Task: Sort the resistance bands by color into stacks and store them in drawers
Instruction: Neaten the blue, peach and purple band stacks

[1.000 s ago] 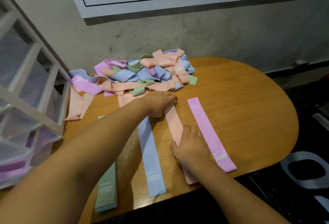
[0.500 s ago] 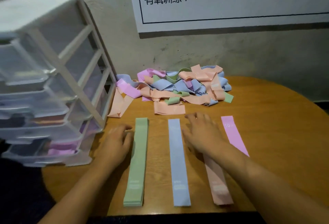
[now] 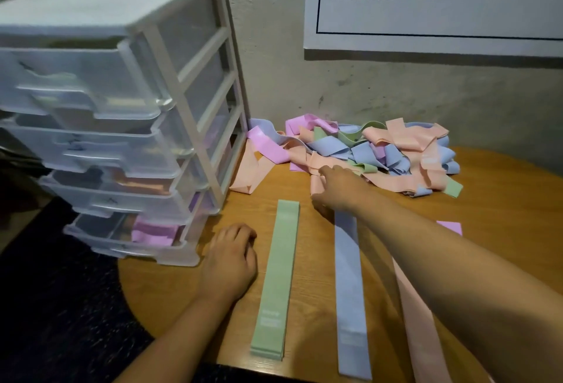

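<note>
A tangled pile of pink, blue, green and peach resistance bands (image 3: 393,151) lies at the back of the round wooden table (image 3: 511,200). Four flat strips run toward me: a green stack (image 3: 277,276), a blue band (image 3: 350,291), a peach band (image 3: 417,321) and a pink band (image 3: 449,227), the last two largely hidden by my right arm. My right hand (image 3: 338,190) reaches across onto a loose peach band (image 3: 316,184) at the pile's near edge; its grip is hidden. My left hand (image 3: 228,261) rests loosely curled on the table, left of the green stack, holding nothing.
A white-framed unit of clear plastic drawers (image 3: 182,102) stands at the table's left edge, each drawer slightly pulled out. Pink bands (image 3: 152,230) show in the bottom drawer. A peach band (image 3: 246,175) trails by the unit's foot. A wall with a white poster (image 3: 441,2) rises behind.
My right hand left the flat peach strip and reached forward-left to the pile's near edge. My left hand drew back to the table left of the green stack. My view swung left.
</note>
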